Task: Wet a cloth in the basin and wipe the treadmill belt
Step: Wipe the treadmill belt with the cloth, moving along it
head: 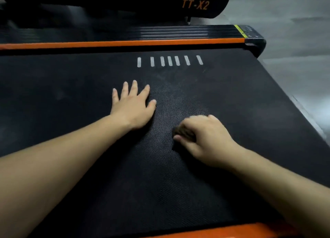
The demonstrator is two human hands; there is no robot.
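Observation:
The black textured treadmill belt (71, 95) fills most of the head view, with several short white stripes (169, 61) printed near its far side. My left hand (133, 105) lies flat on the belt, palm down and fingers spread, holding nothing. My right hand (201, 137) is to its right and nearer me, fingers curled shut on a dark cloth (175, 145). The cloth is mostly hidden under the hand and blends with the belt. A darker, cleaner patch of belt runs between and below both hands. No basin is in view.
An orange side rail (125, 43) runs along the belt's far edge, with a black ribbed footboard (169, 32) beyond it. Another orange rail (223, 230) borders the near edge. A second machine marked TT-X2 (195, 4) stands behind. Grey floor (294, 32) lies to the right.

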